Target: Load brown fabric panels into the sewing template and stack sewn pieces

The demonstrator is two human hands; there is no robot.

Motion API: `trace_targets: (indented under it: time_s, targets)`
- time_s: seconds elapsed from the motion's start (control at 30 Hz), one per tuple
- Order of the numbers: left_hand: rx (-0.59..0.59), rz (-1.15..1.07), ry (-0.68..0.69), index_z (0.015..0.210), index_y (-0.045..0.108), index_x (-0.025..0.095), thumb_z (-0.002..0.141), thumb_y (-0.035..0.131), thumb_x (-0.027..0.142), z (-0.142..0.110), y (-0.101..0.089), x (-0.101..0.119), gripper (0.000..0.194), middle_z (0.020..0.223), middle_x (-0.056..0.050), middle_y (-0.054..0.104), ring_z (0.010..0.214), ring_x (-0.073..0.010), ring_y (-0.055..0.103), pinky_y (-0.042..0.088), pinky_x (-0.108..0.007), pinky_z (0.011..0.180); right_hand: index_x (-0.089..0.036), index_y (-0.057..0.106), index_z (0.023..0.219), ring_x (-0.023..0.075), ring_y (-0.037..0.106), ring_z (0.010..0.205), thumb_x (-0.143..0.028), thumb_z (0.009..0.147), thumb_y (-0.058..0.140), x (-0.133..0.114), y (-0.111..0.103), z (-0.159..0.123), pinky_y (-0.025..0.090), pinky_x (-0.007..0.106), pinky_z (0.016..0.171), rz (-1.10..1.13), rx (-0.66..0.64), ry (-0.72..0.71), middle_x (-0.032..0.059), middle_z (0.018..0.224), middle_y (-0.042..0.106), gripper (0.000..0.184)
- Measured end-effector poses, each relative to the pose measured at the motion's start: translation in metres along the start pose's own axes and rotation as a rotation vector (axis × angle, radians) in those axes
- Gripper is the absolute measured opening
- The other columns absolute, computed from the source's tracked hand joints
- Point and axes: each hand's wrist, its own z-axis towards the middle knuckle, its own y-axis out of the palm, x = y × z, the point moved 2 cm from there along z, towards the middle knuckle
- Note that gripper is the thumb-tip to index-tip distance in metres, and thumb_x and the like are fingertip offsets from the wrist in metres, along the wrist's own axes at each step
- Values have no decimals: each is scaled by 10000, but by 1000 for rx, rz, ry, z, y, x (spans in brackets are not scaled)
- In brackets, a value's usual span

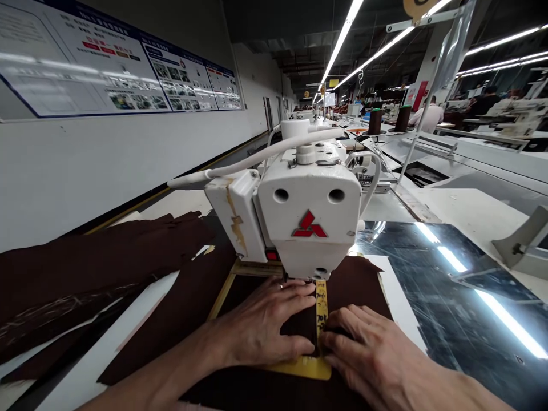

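A white sewing machine head (308, 211) with a red three-diamond mark stands in front of me. Under its needle area, which the head hides, lies dark brown fabric (357, 285) with a yellow template frame (306, 368) on it. My left hand (268, 319) rests palm down inside the frame, fingers stretched toward the needle area and thumb apart, wearing a ring. On the other side, my right hand (363, 342) has its fingers bent and close together, pressed against the frame's marked right strip. Its fingertips are partly hidden.
Stacked dark brown fabric pieces (98, 268) lie at the left, with white sheets among them. A glossy dark tabletop (454, 285) extends to the right. Thread cones (375, 122) stand behind the machine. Farther back, a person (429, 116) sits among other machines. A poster board (128, 68) hangs on the left wall.
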Motion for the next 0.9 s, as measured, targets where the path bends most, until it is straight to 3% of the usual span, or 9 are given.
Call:
trace_targets:
  time_s: [0.2, 0.3, 0.4, 0.57, 0.7, 0.9]
  targets:
    - [38, -52, -7, 1342, 685, 208, 881, 730, 253, -7, -8, -2, 466, 1518, -86, 557, 1396, -263, 537, 381, -399, 1210, -201, 628, 976, 212, 558, 856, -141, 977, 553, -2, 5, 3, 454, 346, 748, -60, -9, 21, 53, 964, 598, 97]
    - [49, -69, 11, 1302, 708, 207, 893, 677, 189, -13, -7, -5, 411, 1519, -74, 557, 1412, -248, 519, 411, -386, 1194, -216, 619, 1111, 201, 553, 849, -111, 960, 548, 0, -2, 10, 432, 341, 734, -99, -62, -33, 43, 998, 589, 197]
    - [55, -78, 26, 1313, 703, 224, 912, 653, 178, -15, -4, -8, 407, 1517, -66, 560, 1419, -251, 510, 417, -402, 1192, -243, 595, 1222, 194, 555, 885, -152, 989, 544, 0, -10, 21, 417, 345, 753, -130, -92, -145, 36, 1043, 580, 255]
    - [92, -102, 42, 1301, 711, 208, 944, 615, 158, -14, 0, -12, 373, 1478, -89, 598, 1388, -253, 546, 428, -404, 1186, -210, 606, 1026, 177, 537, 876, -138, 1014, 544, 2, -11, 39, 414, 339, 731, -174, -167, -266, 27, 1022, 576, 96]
    - [110, -115, 70, 1300, 707, 197, 937, 629, 159, -16, 0, -12, 374, 1480, -96, 596, 1391, -254, 541, 402, -406, 1204, -196, 592, 1065, 177, 549, 911, -143, 1062, 460, 11, -8, 40, 441, 331, 786, -126, -188, -242, 35, 1034, 585, 143]
    - [113, -52, 91, 1237, 715, 186, 964, 627, 181, -27, -2, 4, 286, 1382, -83, 655, 1316, -258, 557, 424, -385, 1161, -196, 591, 1150, 195, 578, 959, -155, 1056, 477, 10, -25, 38, 459, 354, 820, -186, -236, -249, 48, 1075, 602, 152]
